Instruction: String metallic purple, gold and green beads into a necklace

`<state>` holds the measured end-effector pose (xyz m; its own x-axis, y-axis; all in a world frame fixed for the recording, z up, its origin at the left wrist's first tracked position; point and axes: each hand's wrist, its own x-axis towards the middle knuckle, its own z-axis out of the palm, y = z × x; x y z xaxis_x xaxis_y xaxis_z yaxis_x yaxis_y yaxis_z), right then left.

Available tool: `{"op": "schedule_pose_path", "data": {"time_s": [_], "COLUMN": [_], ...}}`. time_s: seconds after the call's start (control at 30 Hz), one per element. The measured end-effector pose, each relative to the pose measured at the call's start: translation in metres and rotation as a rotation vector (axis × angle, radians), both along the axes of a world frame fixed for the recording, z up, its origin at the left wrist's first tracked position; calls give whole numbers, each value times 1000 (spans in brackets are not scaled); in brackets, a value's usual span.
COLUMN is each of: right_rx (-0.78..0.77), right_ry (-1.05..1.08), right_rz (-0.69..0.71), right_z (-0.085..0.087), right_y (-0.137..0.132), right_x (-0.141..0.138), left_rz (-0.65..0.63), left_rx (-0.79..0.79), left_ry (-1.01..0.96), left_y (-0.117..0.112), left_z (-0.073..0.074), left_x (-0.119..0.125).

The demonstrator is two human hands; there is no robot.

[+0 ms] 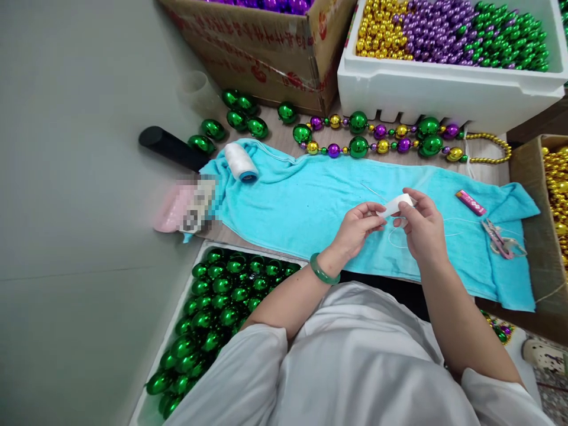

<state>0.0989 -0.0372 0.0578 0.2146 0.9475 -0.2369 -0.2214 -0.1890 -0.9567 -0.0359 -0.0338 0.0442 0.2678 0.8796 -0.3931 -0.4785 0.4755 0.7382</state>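
Observation:
Over the turquoise towel [288, 201], both hands hold what looks like a small roll of white tape [396, 205]. My right hand [425, 231] grips the roll between thumb and fingers. Its left end is pinched by my left hand [355, 229], which has a green bangle [325, 270] at the wrist. A thin clear thread [391, 241] loops below the right hand and runs right across the towel. A needle-like sliver [369, 189] lies just beyond the hands. Off to the right rest a pink lighter-like stick [471, 202] and thread snips [501, 241].
Behind the towel lies a bead necklace [358, 147] beside loose green balls [257, 127]. A thread spool [241, 162] is at the towel's left. A foam box [444, 83] and cardboard boxes [266, 56] hold beads. Green balls fill a tray [171, 313] at lower left.

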Motion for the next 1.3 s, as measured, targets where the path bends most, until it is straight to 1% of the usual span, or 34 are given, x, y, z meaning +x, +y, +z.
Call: {"op": "schedule_pose_path", "data": {"time_s": [0.07, 0.17, 0.27, 0.4, 0.57, 0.7, 0.77, 0.8, 0.93, 1.0, 1.07, 1.17, 1.23, 1.3], "right_rx": [-4, -12, -14, 1, 1, -20, -49, -73, -175, -196, -204, -221, -228, -221], "right_ry": [30, 67, 57, 18, 27, 73, 77, 67, -18, -71, -114, -123, -128, -160], "right_rz": [-5, 31, 55, 40, 8, 39, 105, 161, 446, 505, 475, 408, 398, 383], "right_z": [1, 0, -2, -3, -2, 0, 2, 3, 7, 7, 6, 5, 5, 7], "right_y": [1, 1, 0, -1, 1, 1, 1, 0, 0, 0, 0, -1, -3, -4], "right_x": [2, 2, 1, -1, 0, 4, 8, 10, 20, 23, 24, 22, 17, 13], "left_rz": [-22, -36, -6, 41, 10, -24, -48, -61, -107, -119, -114, -110, -121, -115], "left_rx": [-6, -1, -2, 13, 25, 52, 76, 87, 108, 113, 108, 69, 41, 49], "left_ry": [-29, -49, -35, 38, 38, 34, 39, 38, 11, 3, 6, 8, 1, 14], "left_y": [-1, -1, -1, -1, -1, -1, -2, -2, -3, -2, -1, 0, -1, -2], "left_z": [0, 0, 0, 1, -2, -3, -2, -1, 3, 4, 5, 4, 4, 4], "left_x": [-2, -3, -2, 1, -2, -6, -8, -8, -11, -14, -17, -20, -19, -17]}}
